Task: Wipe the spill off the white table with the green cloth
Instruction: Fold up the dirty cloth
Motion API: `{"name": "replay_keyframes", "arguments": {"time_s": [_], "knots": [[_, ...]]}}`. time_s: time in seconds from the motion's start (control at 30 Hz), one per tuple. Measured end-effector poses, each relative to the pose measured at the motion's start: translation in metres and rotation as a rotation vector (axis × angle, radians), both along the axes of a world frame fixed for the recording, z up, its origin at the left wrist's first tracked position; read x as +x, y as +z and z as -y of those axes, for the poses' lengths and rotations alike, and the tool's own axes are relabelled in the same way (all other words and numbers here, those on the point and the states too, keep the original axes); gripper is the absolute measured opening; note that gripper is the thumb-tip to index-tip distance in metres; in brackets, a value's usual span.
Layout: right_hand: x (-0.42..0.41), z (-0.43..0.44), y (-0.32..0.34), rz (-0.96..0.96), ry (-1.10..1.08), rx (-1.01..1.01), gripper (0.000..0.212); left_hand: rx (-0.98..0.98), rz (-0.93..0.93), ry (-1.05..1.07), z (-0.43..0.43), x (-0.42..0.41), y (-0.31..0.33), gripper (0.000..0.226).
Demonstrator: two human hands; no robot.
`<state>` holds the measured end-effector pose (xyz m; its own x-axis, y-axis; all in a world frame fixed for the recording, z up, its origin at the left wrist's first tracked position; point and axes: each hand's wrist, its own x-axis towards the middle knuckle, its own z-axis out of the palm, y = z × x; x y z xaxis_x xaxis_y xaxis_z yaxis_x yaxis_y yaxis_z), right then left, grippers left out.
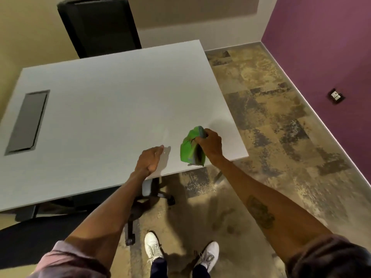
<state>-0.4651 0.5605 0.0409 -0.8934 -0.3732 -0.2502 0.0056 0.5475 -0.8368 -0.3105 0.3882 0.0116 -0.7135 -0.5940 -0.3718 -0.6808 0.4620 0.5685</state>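
Observation:
The white table [112, 101] fills the left and middle of the head view. My right hand [210, 144] grips a bunched green cloth [189, 148] with a grey-blue edge, held near the table's near right corner; whether the cloth touches the top I cannot tell. My left hand [150, 159] rests on the table near its front edge, fingers together and flat, holding nothing. A faint wet sheen [165, 135] shows on the surface just beyond my left hand.
A grey rectangular cable hatch [27, 121] is set into the table's left side. A black office chair [98, 25] stands behind the far edge, another chair's base [148, 199] under the near edge. Patterned carpet [271, 127] and a purple wall [321, 57] lie to the right.

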Motion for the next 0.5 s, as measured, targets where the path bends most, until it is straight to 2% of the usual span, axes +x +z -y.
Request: {"name": "replay_keyframes", "arguments": {"time_s": [0.13,0.27,0.37,0.5], "knots": [[0.03,0.049,0.003,0.036,-0.001,0.02,0.01,0.147,-0.092,0.039,0.026,0.013,0.007,0.044],[0.056,0.094,0.015,0.057,0.024,0.044,0.021,0.245,-0.153,0.092,0.054,0.032,0.008,0.045],[0.073,0.13,0.023,0.087,0.055,0.029,0.019,0.274,-0.225,0.168,0.08,0.05,0.011,0.045],[0.098,0.176,0.028,0.135,0.098,-0.041,0.018,0.238,-0.287,0.204,0.118,0.073,0.013,0.018]]}}
